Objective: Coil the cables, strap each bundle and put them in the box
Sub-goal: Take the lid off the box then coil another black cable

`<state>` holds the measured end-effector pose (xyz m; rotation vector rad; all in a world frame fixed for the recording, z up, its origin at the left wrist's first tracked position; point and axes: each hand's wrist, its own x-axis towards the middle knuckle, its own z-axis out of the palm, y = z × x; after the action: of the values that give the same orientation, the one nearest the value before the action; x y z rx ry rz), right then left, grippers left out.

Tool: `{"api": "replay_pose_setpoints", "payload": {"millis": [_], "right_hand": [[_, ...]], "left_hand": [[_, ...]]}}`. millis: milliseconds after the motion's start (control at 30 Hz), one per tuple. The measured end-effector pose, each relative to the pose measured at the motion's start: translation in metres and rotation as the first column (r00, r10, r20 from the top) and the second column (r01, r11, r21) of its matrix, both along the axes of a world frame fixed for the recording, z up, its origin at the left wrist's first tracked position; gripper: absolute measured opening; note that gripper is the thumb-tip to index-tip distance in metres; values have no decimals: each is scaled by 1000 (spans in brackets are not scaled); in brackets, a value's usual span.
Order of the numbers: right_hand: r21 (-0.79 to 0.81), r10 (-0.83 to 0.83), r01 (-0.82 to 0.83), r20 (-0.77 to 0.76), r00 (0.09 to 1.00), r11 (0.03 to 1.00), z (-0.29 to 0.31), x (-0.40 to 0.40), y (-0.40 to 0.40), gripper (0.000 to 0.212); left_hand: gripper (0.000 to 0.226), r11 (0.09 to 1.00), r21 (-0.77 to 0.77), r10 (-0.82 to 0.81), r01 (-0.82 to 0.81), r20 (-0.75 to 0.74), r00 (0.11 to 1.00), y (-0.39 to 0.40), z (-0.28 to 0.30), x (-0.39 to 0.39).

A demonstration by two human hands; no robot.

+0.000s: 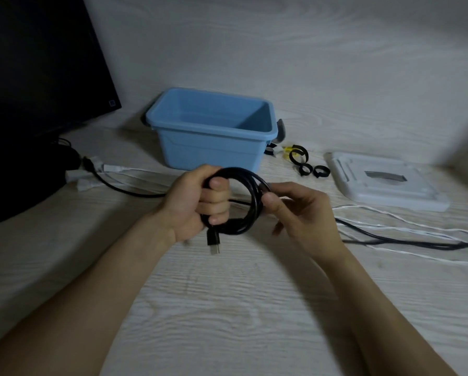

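Left hand [197,202] clamped round black cable coil [234,202], held above the table in front of the blue box [213,131]; right hand [295,210] pinches its right side, guiding a loop. Coiling step, seemingly unfinished—loose black cable [390,237] trails right; strapping follows, black straps [306,161] lying beside box. No legible writing.

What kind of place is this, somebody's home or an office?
Probably a home or office desk, though the picture can't settle which. A dark monitor stands at the left on a pale wood-grain desk, with a plug strip and loose cables lying beside it.
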<state>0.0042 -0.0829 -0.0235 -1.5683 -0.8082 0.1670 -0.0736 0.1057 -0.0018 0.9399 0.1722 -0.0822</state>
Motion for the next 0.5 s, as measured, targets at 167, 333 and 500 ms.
{"api": "replay_pose_setpoints", "payload": {"millis": [167, 333, 500], "right_hand": [[-147, -270, 331, 329, 905, 932, 9, 21, -22, 20], [-111, -349, 432, 430, 832, 895, 7, 25, -27, 17], [-299, -95, 336, 605, 790, 893, -8, 5, -4, 8]], "left_hand": [[44, 945, -127, 307, -303, 10, 952, 17, 6, 1], [44, 777, -412, 515, -477, -19, 857, 37, 6, 0], [51, 658, -597, 558, -459, -23, 830, 39, 3, 5]]}}
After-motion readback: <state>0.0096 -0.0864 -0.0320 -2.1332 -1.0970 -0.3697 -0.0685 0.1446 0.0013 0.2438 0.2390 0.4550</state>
